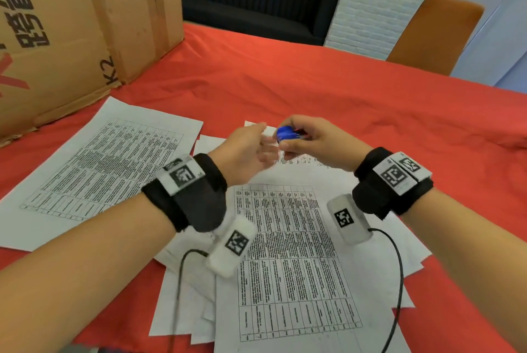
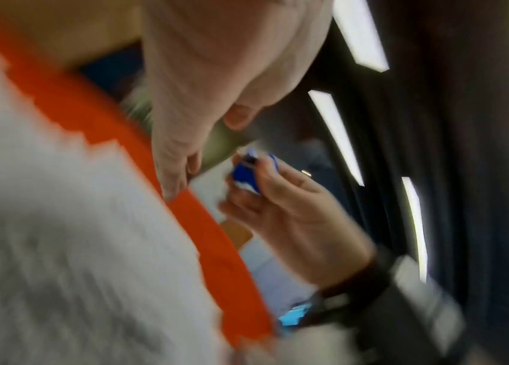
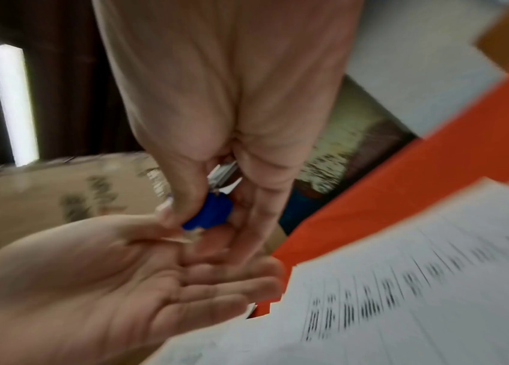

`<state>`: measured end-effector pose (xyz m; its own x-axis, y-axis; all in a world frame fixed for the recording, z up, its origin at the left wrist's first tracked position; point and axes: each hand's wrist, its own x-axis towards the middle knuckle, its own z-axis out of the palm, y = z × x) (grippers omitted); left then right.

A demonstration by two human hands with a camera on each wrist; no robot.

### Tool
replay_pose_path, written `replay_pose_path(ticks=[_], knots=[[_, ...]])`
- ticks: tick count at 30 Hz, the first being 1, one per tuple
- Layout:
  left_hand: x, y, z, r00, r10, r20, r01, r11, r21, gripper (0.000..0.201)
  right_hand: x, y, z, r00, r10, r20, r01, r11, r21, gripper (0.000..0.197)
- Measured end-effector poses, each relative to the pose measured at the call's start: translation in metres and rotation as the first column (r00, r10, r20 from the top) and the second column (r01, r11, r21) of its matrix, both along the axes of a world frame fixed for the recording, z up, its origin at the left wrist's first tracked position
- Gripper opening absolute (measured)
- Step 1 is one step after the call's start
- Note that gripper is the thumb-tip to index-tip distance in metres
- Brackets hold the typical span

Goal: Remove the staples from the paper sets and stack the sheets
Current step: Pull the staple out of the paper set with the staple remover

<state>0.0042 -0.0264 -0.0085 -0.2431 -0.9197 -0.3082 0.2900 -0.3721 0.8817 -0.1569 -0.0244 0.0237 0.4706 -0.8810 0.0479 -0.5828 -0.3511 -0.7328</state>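
Observation:
A blue staple remover point(image 1: 286, 133) point(image 2: 246, 172) point(image 3: 212, 212) is held above the papers, pinched between the thumb and fingers of my right hand point(image 1: 298, 140) point(image 3: 215, 158). My left hand point(image 1: 263, 143) point(image 3: 159, 271) is right beside it, palm up with fingers stretched out under the tool; blur hides whether its thumb touches anything. Below both hands lies a loose pile of printed table sheets point(image 1: 291, 253). A separate printed sheet point(image 1: 108, 158) lies flat to the left. I cannot make out any staple.
A red cloth point(image 1: 328, 81) covers the table. A large cardboard box point(image 1: 71, 24) stands at the back left, close to the left sheet. An orange chair back point(image 1: 436, 33) is at the far right edge, with a dark sofa point(image 1: 256, 10) behind the table.

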Motion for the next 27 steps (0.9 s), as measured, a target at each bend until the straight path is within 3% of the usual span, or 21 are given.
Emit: replay_pose_path(ticks=[1, 3, 6, 11, 16, 19, 20, 21, 23, 25, 27], knots=[[-0.002, 0.002, 0.000, 0.986, -0.013, -0.169, 0.038, 0.989, 0.145, 0.034, 0.004, 0.000, 0.002, 0.982, 0.011, -0.188, -0.040, 0.988, -0.149, 0.022], [-0.004, 0.006, -0.005, 0.940, -0.007, -0.341, 0.105, 0.957, 0.270, 0.032, 0.011, 0.000, 0.001, 0.885, 0.024, -0.466, -0.183, 0.937, -0.298, 0.028], [-0.006, 0.009, -0.012, 0.917, 0.023, -0.398, 0.110, 0.945, 0.307, 0.029, 0.015, 0.001, -0.006, 0.793, 0.030, -0.609, -0.245, 0.930, -0.273, 0.034], [-0.007, 0.010, -0.024, 0.948, 0.005, -0.318, 0.103, 0.941, 0.321, 0.025, 0.014, 0.002, -0.018, 0.756, 0.032, -0.654, -0.237, 0.945, -0.227, 0.041], [0.001, -0.002, -0.031, 0.945, 0.078, -0.317, 0.048, 0.927, 0.371, 0.026, 0.005, -0.008, -0.008, 0.806, -0.022, -0.592, -0.159, 0.955, -0.252, 0.045], [0.005, -0.012, -0.031, 0.996, -0.037, 0.082, 0.021, 0.983, 0.183, 0.020, -0.004, -0.017, -0.011, 0.676, -0.058, -0.735, -0.118, 0.975, -0.186, 0.045], [0.005, -0.015, -0.029, 0.955, -0.099, 0.280, 0.075, 0.993, 0.095, 0.017, -0.004, -0.016, -0.016, 0.624, -0.037, -0.781, -0.126, 0.981, -0.147, 0.045], [0.003, -0.017, -0.028, 0.863, -0.148, 0.482, 0.157, 0.987, 0.022, 0.015, -0.003, -0.016, -0.023, 0.588, -0.011, -0.809, -0.136, 0.984, -0.113, 0.044], [-0.001, -0.021, -0.027, 0.568, -0.212, 0.795, 0.372, 0.928, -0.018, 0.015, 0.002, -0.015, -0.033, 0.561, 0.029, -0.827, -0.158, 0.985, -0.073, 0.043], [-0.007, -0.023, -0.025, 0.306, -0.249, 0.919, 0.519, 0.853, 0.058, 0.022, 0.007, -0.016, -0.036, 0.545, 0.045, -0.838, -0.171, 0.983, -0.059, 0.043], [-0.011, -0.026, -0.023, 0.164, -0.221, 0.961, 0.573, 0.815, 0.089, 0.030, 0.010, -0.018, -0.036, 0.530, 0.057, -0.846, -0.194, 0.979, -0.056, 0.043]])
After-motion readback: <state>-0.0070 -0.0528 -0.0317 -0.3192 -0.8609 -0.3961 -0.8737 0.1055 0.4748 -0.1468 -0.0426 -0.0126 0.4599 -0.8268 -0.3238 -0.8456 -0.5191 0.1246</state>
